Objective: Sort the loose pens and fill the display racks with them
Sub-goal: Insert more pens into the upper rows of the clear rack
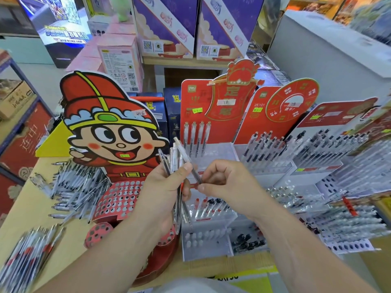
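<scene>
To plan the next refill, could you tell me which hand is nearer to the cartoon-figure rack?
Left. The left hand, gripping pens, overlaps the right edge of the cartoon-figure rack; the right hand, pinching one pen, sits farther right.

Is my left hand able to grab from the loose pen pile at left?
Probably not: the left hand grips a bundle of pens, though the path to the loose pen pile looks open.

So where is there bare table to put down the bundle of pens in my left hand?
One bare strip of table lies between the far pen pile and the near pen pile, left of the cartoon rack. Another runs in front of the clear rack. The right side is crowded with filled racks.
</scene>
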Demonstrator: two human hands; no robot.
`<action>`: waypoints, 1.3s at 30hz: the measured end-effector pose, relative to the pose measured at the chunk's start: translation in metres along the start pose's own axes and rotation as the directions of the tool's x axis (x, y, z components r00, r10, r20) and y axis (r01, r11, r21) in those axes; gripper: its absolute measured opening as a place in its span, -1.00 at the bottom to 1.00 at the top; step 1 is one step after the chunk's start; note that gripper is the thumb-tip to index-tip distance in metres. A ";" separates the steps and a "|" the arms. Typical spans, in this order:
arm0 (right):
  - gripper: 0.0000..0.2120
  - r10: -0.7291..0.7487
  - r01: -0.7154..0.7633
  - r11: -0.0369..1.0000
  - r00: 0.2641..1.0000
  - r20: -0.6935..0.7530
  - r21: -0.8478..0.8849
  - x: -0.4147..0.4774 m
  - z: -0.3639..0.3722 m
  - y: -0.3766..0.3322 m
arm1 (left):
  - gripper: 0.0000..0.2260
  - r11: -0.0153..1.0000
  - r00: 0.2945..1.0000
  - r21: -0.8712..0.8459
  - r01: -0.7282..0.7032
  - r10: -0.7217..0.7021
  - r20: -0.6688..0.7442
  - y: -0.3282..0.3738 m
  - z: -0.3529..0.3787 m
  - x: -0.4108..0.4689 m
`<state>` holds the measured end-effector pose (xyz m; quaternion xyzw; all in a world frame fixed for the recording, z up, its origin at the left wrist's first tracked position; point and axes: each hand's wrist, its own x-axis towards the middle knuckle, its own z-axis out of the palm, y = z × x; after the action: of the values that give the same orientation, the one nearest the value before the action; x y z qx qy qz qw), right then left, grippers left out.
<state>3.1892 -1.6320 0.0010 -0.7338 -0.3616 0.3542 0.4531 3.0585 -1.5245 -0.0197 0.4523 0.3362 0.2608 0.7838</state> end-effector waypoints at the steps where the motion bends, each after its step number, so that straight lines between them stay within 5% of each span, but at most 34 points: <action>1: -0.83 0.005 -0.005 1.000 1.000 0.018 -0.027 0.000 0.000 -0.001 | -0.90 1.000 1.000 0.023 -0.005 0.006 -0.010 -0.001 0.000 0.001; 5: -0.77 0.019 -0.010 0.992 0.997 0.071 -0.122 0.001 -0.008 -0.009 | -0.87 0.991 0.999 0.131 -0.014 0.018 -0.027 -0.006 -0.002 0.004; 9: -0.86 -0.033 0.035 0.999 0.998 -0.055 0.023 0.006 -0.018 -0.022 | -0.91 0.982 0.997 0.188 0.003 -0.019 0.080 -0.010 -0.003 0.001; 15: -0.94 -0.075 0.074 0.993 0.997 0.002 0.095 0.006 -0.019 -0.022 | -0.90 0.966 0.978 0.260 0.007 -0.061 0.200 -0.011 -0.001 -0.001; 20: -0.91 -0.103 0.133 0.985 0.964 -0.245 0.110 0.015 -0.044 -0.029 | -0.92 0.980 0.995 0.197 0.030 -0.047 0.083 -0.014 -0.003 0.006; 24: -0.88 -0.245 0.237 0.969 0.850 -0.466 -0.077 0.034 -0.058 -0.038 | -0.84 0.990 0.992 0.107 0.093 -0.101 0.078 -0.013 -0.006 0.010; 28: -0.87 -0.384 0.215 0.900 0.804 -0.454 -0.380 0.055 -0.056 -0.039 | -0.81 0.988 0.990 0.091 0.122 -0.128 0.062 -0.015 -0.010 0.013; 39: -0.89 -0.352 0.177 0.905 0.823 -0.447 -0.386 0.078 -0.052 -0.042 | -0.92 0.995 0.995 0.011 0.094 -0.094 0.026 -0.018 -0.022 0.012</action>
<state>3.2627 -1.5733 0.0421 -0.8071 -0.3830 0.0166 0.4490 3.0516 -1.5121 -0.0470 0.4432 0.3482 0.2159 0.7973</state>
